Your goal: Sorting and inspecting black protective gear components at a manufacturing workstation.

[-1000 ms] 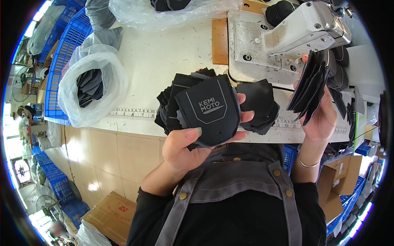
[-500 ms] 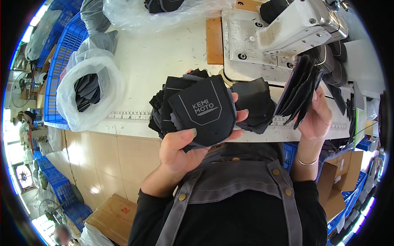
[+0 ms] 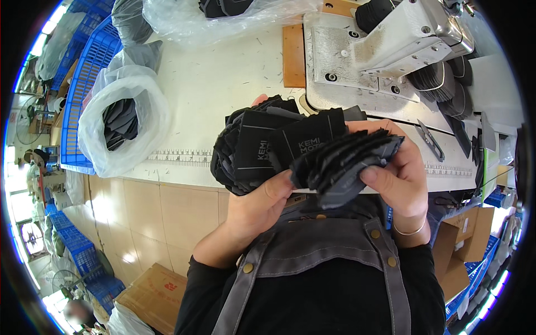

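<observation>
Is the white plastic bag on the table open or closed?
Open: the white plastic bag has a wide, rolled-back mouth, and dark pieces show inside.

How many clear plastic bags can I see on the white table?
2. One open clear plastic bag stands at the table's left, beside the blue crates, with dark pieces inside. A second bag lies at the far edge, top centre. Others may be hidden outside the view.

Black sleeves, grey apron, wrist bangle (image 3: 409,230)
</observation>
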Motion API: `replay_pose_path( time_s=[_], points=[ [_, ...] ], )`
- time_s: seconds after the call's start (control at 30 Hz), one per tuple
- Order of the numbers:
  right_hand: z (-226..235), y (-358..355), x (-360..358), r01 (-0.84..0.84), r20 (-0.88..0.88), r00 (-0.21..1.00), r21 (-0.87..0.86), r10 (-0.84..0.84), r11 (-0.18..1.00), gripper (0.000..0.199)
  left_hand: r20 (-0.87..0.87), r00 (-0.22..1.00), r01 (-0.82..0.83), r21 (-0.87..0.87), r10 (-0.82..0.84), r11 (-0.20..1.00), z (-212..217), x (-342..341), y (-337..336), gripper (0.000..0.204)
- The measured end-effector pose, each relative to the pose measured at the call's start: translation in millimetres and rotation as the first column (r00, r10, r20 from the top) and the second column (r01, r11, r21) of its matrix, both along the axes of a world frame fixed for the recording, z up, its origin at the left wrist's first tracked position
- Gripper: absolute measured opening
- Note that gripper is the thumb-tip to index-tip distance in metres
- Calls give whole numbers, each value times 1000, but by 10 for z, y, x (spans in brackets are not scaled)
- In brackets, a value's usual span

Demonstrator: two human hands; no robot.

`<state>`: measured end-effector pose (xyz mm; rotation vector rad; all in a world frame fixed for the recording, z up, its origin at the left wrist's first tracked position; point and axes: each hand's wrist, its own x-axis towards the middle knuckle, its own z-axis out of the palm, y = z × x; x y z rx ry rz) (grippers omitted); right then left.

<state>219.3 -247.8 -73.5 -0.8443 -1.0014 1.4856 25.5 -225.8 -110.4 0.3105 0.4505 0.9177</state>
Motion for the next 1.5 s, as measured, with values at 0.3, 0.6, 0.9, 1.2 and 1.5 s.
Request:
replay_pose_path(
  time_s=[0.3, 0.6, 0.9, 1.2, 1.5],
  points=[
    [-149, 29, 324, 244, -132, 961, 3, -242, 970, 39, -140, 990, 30, 272, 9, 962, 177, 29, 154, 71],
    [-286, 25, 644, 158, -290, 948, 70, -132, 985, 44, -81, 996, 66, 225, -48, 972, 197, 48, 145, 79],
    [-244, 5, 519, 94, -174, 981, 55, -83, 994, 45, -134, 990, 68, 257, -34, 964, 233, 61, 140, 78],
    [85, 117, 43, 71, 29, 997, 34, -72, 997, 38, -256, 966, 43, 307, 39, 951, 65, 52, 141, 76],
    [97, 111, 71, -33, -58, 998, -19, 32, 999, 41, -242, 969, 49, 365, 44, 930, 107, 33, 104, 72]
  ],
)
